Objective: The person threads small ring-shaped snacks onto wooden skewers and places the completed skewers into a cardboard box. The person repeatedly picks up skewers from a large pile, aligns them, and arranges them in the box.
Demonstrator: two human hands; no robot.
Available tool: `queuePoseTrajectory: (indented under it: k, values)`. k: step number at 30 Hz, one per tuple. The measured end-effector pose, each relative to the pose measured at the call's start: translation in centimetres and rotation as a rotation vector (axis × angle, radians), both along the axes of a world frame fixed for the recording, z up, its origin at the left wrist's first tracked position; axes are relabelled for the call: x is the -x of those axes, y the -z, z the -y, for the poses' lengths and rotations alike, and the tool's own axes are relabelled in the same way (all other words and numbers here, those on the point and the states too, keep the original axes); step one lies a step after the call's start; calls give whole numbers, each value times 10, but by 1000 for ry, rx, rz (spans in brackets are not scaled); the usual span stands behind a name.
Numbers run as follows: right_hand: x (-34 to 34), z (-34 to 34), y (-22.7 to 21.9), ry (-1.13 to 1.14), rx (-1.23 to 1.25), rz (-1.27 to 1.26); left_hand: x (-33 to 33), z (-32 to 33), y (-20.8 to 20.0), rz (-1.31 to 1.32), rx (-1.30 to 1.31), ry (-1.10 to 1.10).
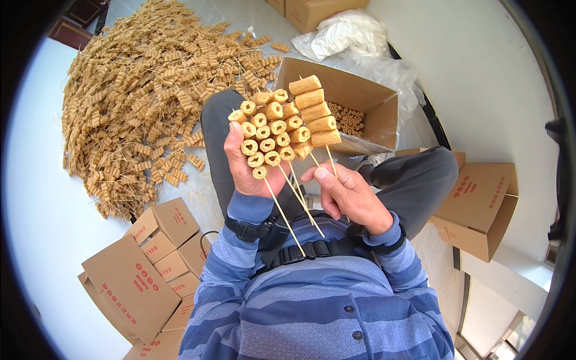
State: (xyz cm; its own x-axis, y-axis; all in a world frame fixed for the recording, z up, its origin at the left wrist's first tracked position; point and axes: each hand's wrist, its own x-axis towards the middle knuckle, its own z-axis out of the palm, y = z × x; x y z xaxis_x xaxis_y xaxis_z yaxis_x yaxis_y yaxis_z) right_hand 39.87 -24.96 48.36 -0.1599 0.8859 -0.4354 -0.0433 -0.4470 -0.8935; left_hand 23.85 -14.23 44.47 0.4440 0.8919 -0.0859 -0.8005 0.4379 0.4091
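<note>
- Golden-brown hollow rolls, threaded on pale sticks, make up the bundle point(264, 132) in the head view, held at the middle, above the person's lap.
- Its rolls mostly turn their open ends toward the viewer; the bare sticks point(301, 204) point near and slightly right, their long axes running far to near.
- Left hand point(252, 168): curled around the bundle's left and near sides, thumb lying along the left edge (the other fingers are largely hidden).
- Right hand point(348, 195): narrowed to a pinch, thumb and forefinger on the bare stick of a single skewer point(315, 112); whether it also grips a neighbouring stick, I cannot tell.
- That skewer stands against the bundle's right side, its long axis running far to near, far tip leaning left; its five rolls lie crosswise.
- Just beyond sits an open cardboard box point(372, 99) with more rolls point(348, 120) inside.
- Far left spreads a large heap of skewers point(150, 90); brown cartons stand near left point(129, 282) and right point(474, 198).
</note>
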Motion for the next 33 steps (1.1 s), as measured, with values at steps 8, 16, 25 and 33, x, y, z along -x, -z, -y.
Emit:
queuePoseTrajectory:
  k: [8,16,25,33]
  values:
    - [2,0,2,-18,-8,33,1,0,-2,-1,-13,20]
    - [6,-9,0,113,-2,-124,-7,8,2,-1,-93,76]
    - [24,-7,13,263,-166,355,-8,12,3,-54,-99,-22]
    - [4,-2,3,251,-178,355,3,-4,-4,33,-131,-35]
